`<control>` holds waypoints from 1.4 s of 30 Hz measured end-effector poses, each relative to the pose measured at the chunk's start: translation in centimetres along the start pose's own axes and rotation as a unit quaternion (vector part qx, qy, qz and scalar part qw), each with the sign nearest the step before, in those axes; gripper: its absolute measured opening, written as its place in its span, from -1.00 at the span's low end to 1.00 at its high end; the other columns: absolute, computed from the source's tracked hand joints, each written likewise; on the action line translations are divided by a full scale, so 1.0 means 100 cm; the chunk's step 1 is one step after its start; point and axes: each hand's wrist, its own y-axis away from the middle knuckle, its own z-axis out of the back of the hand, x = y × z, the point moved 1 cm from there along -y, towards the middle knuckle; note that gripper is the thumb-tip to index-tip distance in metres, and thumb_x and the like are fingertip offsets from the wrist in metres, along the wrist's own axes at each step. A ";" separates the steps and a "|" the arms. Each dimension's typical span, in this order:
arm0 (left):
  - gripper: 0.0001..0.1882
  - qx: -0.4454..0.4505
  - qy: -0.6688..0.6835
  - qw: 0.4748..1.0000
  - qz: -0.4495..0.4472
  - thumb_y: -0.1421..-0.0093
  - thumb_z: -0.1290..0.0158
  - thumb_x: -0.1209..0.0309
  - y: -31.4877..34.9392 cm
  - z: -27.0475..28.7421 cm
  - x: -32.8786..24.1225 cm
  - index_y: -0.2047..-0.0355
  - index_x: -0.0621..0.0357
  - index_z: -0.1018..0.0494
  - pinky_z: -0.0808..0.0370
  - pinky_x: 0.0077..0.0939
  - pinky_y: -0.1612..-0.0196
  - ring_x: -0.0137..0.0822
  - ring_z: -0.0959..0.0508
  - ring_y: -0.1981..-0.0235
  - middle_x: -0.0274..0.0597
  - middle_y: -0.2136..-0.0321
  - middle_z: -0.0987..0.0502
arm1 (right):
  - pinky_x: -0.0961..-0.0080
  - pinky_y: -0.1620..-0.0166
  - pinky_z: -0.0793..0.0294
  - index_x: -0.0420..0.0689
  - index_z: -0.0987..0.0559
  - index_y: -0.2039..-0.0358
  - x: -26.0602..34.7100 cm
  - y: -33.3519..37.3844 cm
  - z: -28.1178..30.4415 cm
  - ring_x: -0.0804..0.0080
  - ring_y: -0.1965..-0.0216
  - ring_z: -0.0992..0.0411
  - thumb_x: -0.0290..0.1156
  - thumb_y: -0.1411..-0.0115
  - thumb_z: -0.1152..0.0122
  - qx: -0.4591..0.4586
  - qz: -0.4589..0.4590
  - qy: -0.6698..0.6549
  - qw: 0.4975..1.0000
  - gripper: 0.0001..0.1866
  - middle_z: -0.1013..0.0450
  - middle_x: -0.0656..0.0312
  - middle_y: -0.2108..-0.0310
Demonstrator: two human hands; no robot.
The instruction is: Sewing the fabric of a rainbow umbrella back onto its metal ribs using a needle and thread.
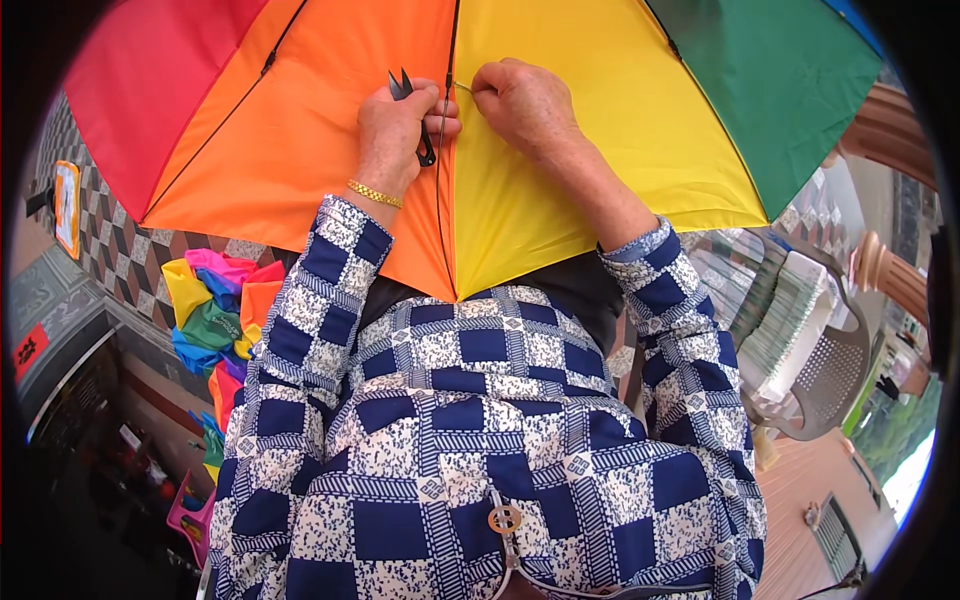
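Observation:
An open umbrella (600,150) with red, orange, yellow and green panels spreads across the upper view, its inner side with the ribs facing me. My left hand (392,135) is closed around small black thread snips (401,86), blades pointing up and slightly apart. Its fingers also rest against the dark rib (440,200) along the orange and yellow seam. Just right of that rib, my right hand (530,108) is closed in a pinch, knuckles up. A short thin strand (463,88) shows between its fingertips and the rib; whether it is thread or a needle is unclear.
Folded multicoloured umbrellas (215,310) lie in a pile at the left, above a pink basket (190,520). On the right, a grey plastic chair (835,350) bears a stack of pale, green-edged items (785,320). Reddish turned posts (890,275) stand beyond it.

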 end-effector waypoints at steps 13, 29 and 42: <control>-0.90 0.048 0.002 0.999 0.006 -0.13 0.01 0.46 -0.006 -0.005 -0.003 0.41 0.25 -0.35 -0.42 -0.50 0.69 -0.35 -0.50 0.72 -0.15 0.63 -0.47 | 0.37 0.30 -0.46 -0.02 -0.61 0.46 -0.003 -0.010 -0.013 0.21 0.39 -0.47 -0.38 0.02 -0.12 -0.031 0.028 -0.060 0.997 -0.88 -0.50 0.23 0.47; -0.89 -0.030 0.027 0.997 -0.059 -0.13 0.00 0.43 0.003 -0.006 -0.003 0.37 0.19 -0.36 -0.43 -0.48 0.68 -0.32 -0.50 0.72 -0.22 0.59 -0.44 | 0.37 0.37 -0.43 -0.13 -0.54 0.48 -0.003 -0.007 0.020 0.23 0.50 -0.43 -0.39 0.03 -0.17 -0.028 0.114 -0.058 0.991 -0.89 -0.40 0.17 0.54; -0.88 -0.049 0.089 0.991 -0.089 -0.14 0.09 0.44 0.004 -0.003 0.003 0.35 0.22 -0.26 -0.43 -0.46 0.71 -0.23 -0.53 0.72 -0.09 0.60 -0.45 | 0.40 0.36 -0.41 -0.15 -0.53 0.56 -0.002 -0.006 0.000 0.26 0.46 -0.42 -0.42 0.07 -0.11 0.003 0.052 -0.068 0.996 -0.91 -0.38 0.21 0.53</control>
